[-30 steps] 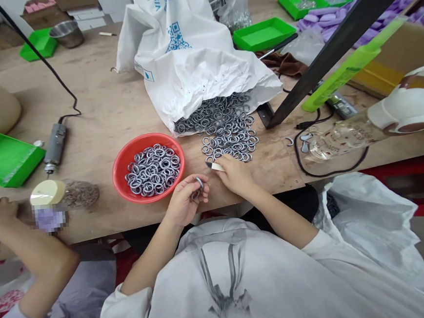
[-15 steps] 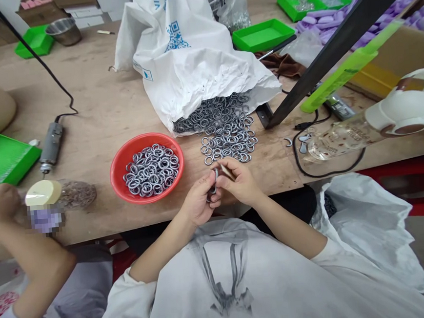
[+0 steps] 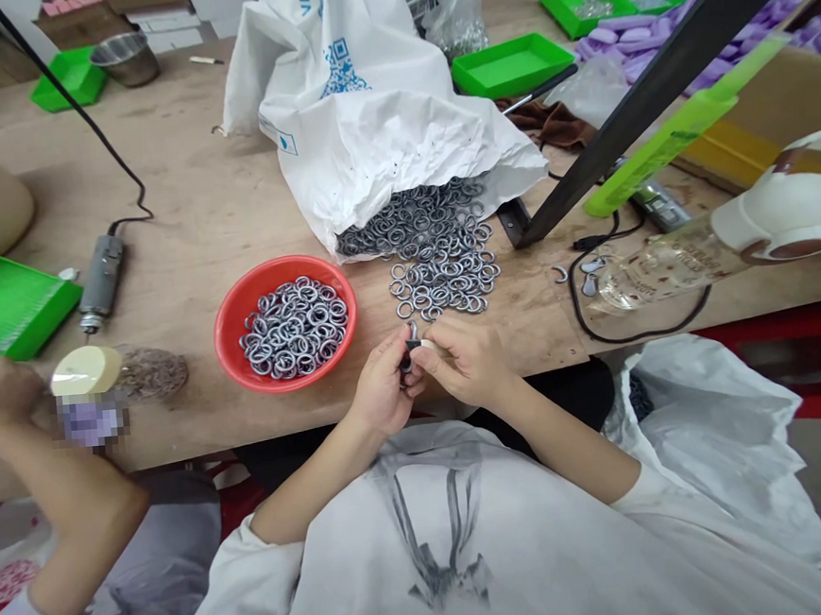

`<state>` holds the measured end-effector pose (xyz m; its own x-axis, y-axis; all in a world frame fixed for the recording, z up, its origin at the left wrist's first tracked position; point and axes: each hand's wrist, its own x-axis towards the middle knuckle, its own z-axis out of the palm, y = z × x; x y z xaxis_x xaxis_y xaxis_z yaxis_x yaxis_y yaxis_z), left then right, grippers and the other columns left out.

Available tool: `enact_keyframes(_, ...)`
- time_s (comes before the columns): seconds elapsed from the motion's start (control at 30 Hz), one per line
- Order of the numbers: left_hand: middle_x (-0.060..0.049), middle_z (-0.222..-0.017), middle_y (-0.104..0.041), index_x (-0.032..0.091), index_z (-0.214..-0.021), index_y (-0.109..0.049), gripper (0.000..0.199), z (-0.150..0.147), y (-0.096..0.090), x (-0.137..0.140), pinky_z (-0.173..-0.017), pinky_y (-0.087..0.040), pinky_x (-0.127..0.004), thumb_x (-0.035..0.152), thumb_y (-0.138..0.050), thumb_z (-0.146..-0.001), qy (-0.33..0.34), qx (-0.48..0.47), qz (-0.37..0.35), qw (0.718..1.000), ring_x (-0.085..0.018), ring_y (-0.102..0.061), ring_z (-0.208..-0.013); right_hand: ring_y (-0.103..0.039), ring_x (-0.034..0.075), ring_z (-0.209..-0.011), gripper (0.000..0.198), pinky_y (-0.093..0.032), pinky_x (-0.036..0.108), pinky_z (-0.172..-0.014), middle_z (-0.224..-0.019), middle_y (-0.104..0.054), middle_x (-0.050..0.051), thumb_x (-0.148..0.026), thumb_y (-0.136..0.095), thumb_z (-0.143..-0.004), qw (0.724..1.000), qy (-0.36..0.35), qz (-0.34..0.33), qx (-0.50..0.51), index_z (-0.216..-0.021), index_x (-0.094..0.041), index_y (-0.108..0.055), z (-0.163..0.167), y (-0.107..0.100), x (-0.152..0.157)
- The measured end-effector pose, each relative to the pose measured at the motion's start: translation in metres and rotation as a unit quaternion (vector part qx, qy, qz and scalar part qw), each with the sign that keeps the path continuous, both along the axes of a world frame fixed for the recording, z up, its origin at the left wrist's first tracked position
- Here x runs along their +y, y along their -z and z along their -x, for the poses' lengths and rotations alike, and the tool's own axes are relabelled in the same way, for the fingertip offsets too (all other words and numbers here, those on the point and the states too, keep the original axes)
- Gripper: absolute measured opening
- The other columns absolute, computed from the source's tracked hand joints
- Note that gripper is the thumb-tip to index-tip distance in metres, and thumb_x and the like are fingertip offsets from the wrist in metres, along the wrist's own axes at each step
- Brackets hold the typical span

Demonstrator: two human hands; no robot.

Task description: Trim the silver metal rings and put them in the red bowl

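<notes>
My left hand (image 3: 381, 390) is closed on a grey metal ring (image 3: 413, 330), and at least one more ring seems to be lower in its fingers. My right hand (image 3: 477, 361) pinches a small flat piece with a dark end (image 3: 412, 344), pressed against the ring; its kind is not clear. Both hands meet just above the table's front edge. To their left stands a red bowl (image 3: 227, 346) filled with similar rings. Beyond the hands, a heap of loose rings (image 3: 444, 281) spills from the mouth of a white woven sack (image 3: 370, 150).
At left, a co-worker's arm (image 3: 62, 487) rests near a lidded jar (image 3: 152, 370) and a grey rotary tool (image 3: 101, 280). To the right, a black metal post (image 3: 625, 139) slants upward beside a drinking bottle (image 3: 691, 257) and a looped cable (image 3: 574, 309). Green trays (image 3: 512, 64) stand farther back.
My right hand has turned, so the flat piece's brown face is gone from view and its dark end now lies across the ring. My left hand keeps its hold.
</notes>
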<state>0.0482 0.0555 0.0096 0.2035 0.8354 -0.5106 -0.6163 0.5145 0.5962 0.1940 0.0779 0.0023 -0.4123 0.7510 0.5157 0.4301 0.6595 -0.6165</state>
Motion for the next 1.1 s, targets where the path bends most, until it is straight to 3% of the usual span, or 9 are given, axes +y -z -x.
enact_keyframes(0.27, 0.007, -0.054, -0.039, 0.016, -0.081, -0.039, 0.068, 0.001, -0.003, -0.005, -0.04, -0.024, -0.015, 0.053, -0.092, -0.06, 0.003, -0.03, 0.003, 1.0, -0.003, -0.027, -0.045, -0.045, 0.011, -0.06, 0.038, -0.031, 0.029, -0.056, -0.067, -0.052, 0.002, -0.036, -0.057, -0.1, 1.0, -0.007, -0.005, 0.0, -0.069, -0.014, -0.053, 0.001, 0.0, 0.002)
enact_keyframes(0.4, 0.006, -0.053, -0.04, 0.015, -0.082, -0.042, 0.064, 0.006, -0.002, -0.004, -0.041, -0.025, -0.014, 0.048, -0.093, -0.06, 0.015, -0.043, 0.0, 0.999, -0.004, -0.028, -0.046, -0.052, 0.011, -0.064, 0.038, -0.037, 0.027, -0.061, -0.068, -0.06, 0.003, -0.035, -0.056, -0.101, 0.992, -0.045, 0.105, 0.058, -0.07, -0.014, -0.061, 0.005, 0.003, -0.001)
enact_keyframes(0.53, 0.006, -0.055, -0.04, 0.014, -0.079, -0.043, 0.062, 0.011, 0.003, -0.003, -0.041, -0.026, -0.014, 0.043, -0.094, -0.059, 0.004, -0.048, 0.016, 0.999, -0.004, -0.029, -0.047, -0.063, 0.012, -0.073, 0.036, -0.044, 0.026, -0.069, -0.078, -0.07, 0.002, -0.04, -0.056, -0.1, 0.962, -0.078, 0.241, 0.102, -0.076, -0.016, -0.067, 0.013, 0.014, 0.003)
enact_keyframes(0.6, 0.005, -0.056, -0.041, 0.013, -0.075, -0.043, 0.063, 0.014, 0.004, -0.006, -0.04, -0.026, -0.015, 0.043, -0.095, -0.057, -0.006, -0.041, 0.025, 0.999, -0.004, -0.031, -0.048, -0.061, 0.013, -0.071, 0.041, -0.042, 0.027, -0.068, -0.075, -0.068, 0.002, -0.047, -0.055, -0.099, 0.961, -0.042, 0.259, 0.091, -0.073, -0.016, -0.065, 0.012, 0.02, 0.012)
enact_keyframes(0.73, 0.002, -0.06, -0.046, 0.011, -0.072, -0.047, 0.061, 0.019, 0.005, -0.019, -0.04, -0.029, -0.016, 0.047, -0.094, -0.058, 0.01, -0.02, 0.025, 0.999, -0.004, -0.035, -0.048, -0.048, 0.014, -0.063, 0.051, -0.028, 0.03, -0.062, -0.065, -0.054, 0.003, -0.055, -0.05, -0.099, 0.962, 0.171, 0.211, -0.023, -0.067, -0.015, -0.053, 0.007, 0.023, 0.036)
enact_keyframes(0.87, -0.001, -0.063, -0.054, 0.009, -0.079, -0.056, 0.055, 0.026, 0.007, -0.021, -0.04, -0.035, -0.017, 0.048, -0.092, -0.063, 0.003, 0.011, 0.003, 1.0, -0.005, -0.041, -0.047, -0.059, 0.02, -0.085, 0.032, -0.021, 0.031, -0.062, -0.105, -0.065, 0.004, -0.049, -0.062, -0.096, 0.936, 0.147, 0.172, -0.268, -0.105, -0.02, -0.07, 0.018, 0.019, 0.045)
enact_keyframes(0.97, -0.006, -0.083, -0.066, 0.008, -0.106, -0.066, 0.056, 0.031, 0.01, -0.016, -0.045, -0.045, -0.017, 0.036, -0.09, -0.066, 0.012, 0.018, -0.011, 1.0, -0.009, -0.055, -0.057, -0.06, 0.021, -0.085, 0.029, -0.017, 0.033, -0.061, -0.114, -0.063, 0.005, -0.043, -0.06, -0.098, 0.907, 0.138, 0.184, -0.352, -0.116, -0.022, -0.07, 0.028, 0.018, 0.047)
enact_keyframes(1.03, -0.007, -0.089, -0.068, 0.009, -0.107, -0.066, 0.055, 0.034, 0.011, -0.013, -0.047, -0.049, -0.019, 0.026, -0.09, -0.061, -0.002, 0.019, 0.005, 1.0, -0.011, -0.061, -0.062, -0.058, 0.021, -0.085, 0.023, -0.021, 0.033, -0.063, -0.107, -0.063, 0.007, -0.035, -0.058, -0.098, 0.926, 0.134, 0.191, -0.296, -0.107, -0.018, -0.071, 0.028, 0.019, 0.048)
enact_keyframes(1.1, -0.008, -0.086, -0.068, 0.008, -0.093, -0.065, 0.04, 0.035, 0.011, -0.01, -0.046, -0.051, -0.021, 0.023, -0.084, -0.062, -0.016, 0.013, 0.025, 0.999, -0.014, -0.062, -0.062, -0.055, 0.019, -0.085, 0.022, -0.03, 0.031, -0.069, -0.095, -0.062, 0.008, -0.032, -0.058, -0.097, 0.958, 0.087, 0.243, -0.125, -0.092, -0.014, -0.068, 0.021, 0.019, 0.047)
